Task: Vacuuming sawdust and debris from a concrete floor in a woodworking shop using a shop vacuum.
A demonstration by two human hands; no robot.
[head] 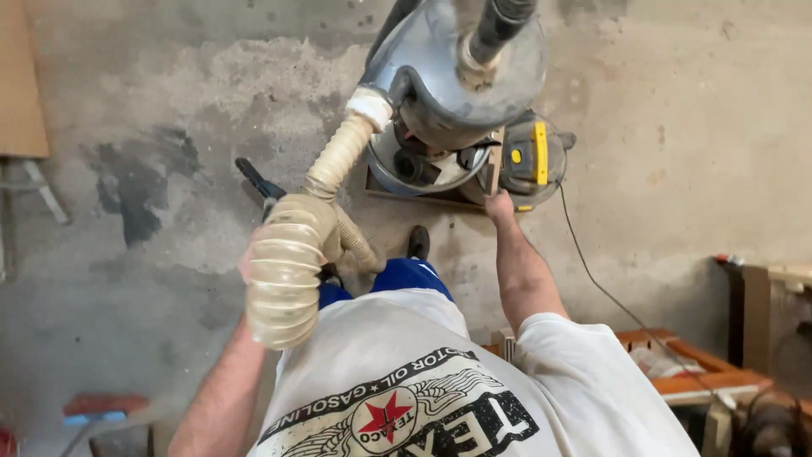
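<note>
I look straight down past my white shirt at a concrete floor. My left hand (pixel 250 258) is wrapped around a ribbed, translucent tan hose (pixel 288 262), mostly hidden behind it. The hose curves up to a white cuff on a grey dust collector drum (pixel 440 76). My right hand (pixel 499 206) reaches forward and touches the wooden edge of the cart beside a yellow and grey shop vacuum (pixel 533 156); its fingers are hard to make out. A black hose (pixel 499 25) enters the top of the drum.
A black cable (pixel 592 271) runs from the vacuum across the floor to the right. An orange wooden bench (pixel 694 372) stands at the lower right. A board (pixel 21 85) leans at the upper left. A dark tool handle (pixel 258 182) lies behind the hose.
</note>
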